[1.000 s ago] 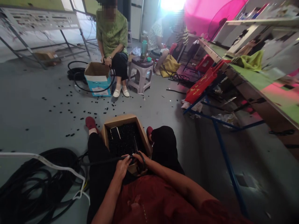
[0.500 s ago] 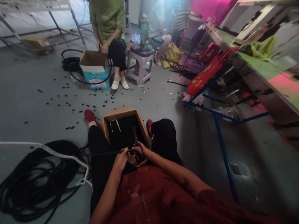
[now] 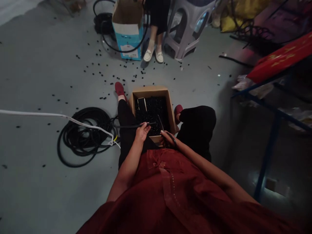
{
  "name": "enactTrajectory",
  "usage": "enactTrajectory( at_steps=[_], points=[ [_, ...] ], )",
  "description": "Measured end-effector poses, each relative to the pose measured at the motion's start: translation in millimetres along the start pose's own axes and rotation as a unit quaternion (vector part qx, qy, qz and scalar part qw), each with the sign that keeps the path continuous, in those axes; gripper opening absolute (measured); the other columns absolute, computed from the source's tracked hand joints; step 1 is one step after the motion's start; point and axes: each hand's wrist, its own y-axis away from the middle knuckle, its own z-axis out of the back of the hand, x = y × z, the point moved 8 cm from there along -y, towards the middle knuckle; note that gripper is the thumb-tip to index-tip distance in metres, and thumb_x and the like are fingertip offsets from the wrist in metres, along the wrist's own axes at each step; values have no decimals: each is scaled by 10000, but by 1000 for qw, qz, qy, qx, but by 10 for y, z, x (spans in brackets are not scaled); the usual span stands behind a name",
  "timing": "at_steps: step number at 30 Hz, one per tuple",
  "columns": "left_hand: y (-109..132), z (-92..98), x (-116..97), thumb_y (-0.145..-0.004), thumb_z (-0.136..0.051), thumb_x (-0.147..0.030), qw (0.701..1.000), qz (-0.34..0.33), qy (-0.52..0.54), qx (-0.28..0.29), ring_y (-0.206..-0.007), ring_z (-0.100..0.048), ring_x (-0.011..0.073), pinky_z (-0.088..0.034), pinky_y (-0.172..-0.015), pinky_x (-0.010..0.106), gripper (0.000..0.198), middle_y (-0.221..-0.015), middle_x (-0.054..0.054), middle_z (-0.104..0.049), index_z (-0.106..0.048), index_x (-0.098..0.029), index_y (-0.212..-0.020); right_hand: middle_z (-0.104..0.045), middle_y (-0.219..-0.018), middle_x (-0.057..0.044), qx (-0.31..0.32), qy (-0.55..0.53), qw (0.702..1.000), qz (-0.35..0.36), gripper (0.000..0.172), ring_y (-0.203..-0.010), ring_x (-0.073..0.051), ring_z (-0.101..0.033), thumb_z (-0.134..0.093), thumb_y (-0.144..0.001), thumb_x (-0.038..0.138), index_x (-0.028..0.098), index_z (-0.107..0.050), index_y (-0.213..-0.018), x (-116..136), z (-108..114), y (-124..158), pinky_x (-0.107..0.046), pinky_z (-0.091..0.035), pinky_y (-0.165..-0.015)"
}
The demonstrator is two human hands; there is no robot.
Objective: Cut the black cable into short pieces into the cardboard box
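Note:
Between my legs stands a cardboard box (image 3: 170,110) holding many small black pieces (image 3: 158,107) and a dark phone-like rectangle with a pale edge (image 3: 142,104). My left hand (image 3: 143,131) is closed on a black rubber hose (image 3: 129,126), whose short end sticks out over the box to the right. The hose runs left across my thigh to a coil (image 3: 85,133) on the floor. My right hand (image 3: 167,138) grips a pair of scissors (image 3: 161,123) by the dark handles, blades pointing up over the box. The scissors are apart from the hose end.
Small black bits (image 3: 104,74) are scattered on the floor. A white cable (image 3: 48,114) crosses from the left. Ahead are a blue carton (image 3: 129,42), a seated person's feet (image 3: 153,53) and a plastic stool (image 3: 182,29). A blue metal frame (image 3: 270,149) stands at right.
The view has tilted down and swung left. My right hand with the scissors has drawn away from my left hand, and the hose end now shows between them.

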Motion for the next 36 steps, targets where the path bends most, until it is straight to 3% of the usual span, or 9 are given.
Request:
enactTrajectory(
  at_steps=[6,14,32,36],
  points=[
    [-1,-26,-27,-774,-679,-49,999,-22,19,13,-773,-695,124,-493,-974,349,104,-806,28,-729,-626,-138,-786,-645,-828,-30,48,18,999,-9,435,-660,-138,-635,-513,-880,623,208,-514,-1011,-48,-110,2,-215,-487,-520],
    [-32,-28,-8,-762,-694,-49,999,-30,15,21,-928,-695,160,-475,-1008,365,110,-816,30,-727,-641,-144,-778,-626,-814,-26,33,41,998,-16,337,-654,-134,-611,-493,-928,540,206,-483,-969,91,-190,62,-240,-493,-548],
    [-69,-57,70,-707,-741,-79,998,-28,-38,48,-723,-682,119,-522,-907,337,117,-771,15,-715,-648,-126,-762,-575,-768,-1,-5,33,999,-26,328,-593,-115,-575,-438,-951,536,210,-456,-980,81,-201,-46,-227,-507,-521],
    [-75,-43,76,-710,-740,-80,998,-29,-48,39,-700,-675,120,-521,-907,355,111,-740,15,-703,-651,-123,-762,-529,-680,27,4,43,999,-8,385,-511,-101,-520,-446,-922,597,214,-468,-934,104,-200,-13,-201,-454,-443]
  ],
)
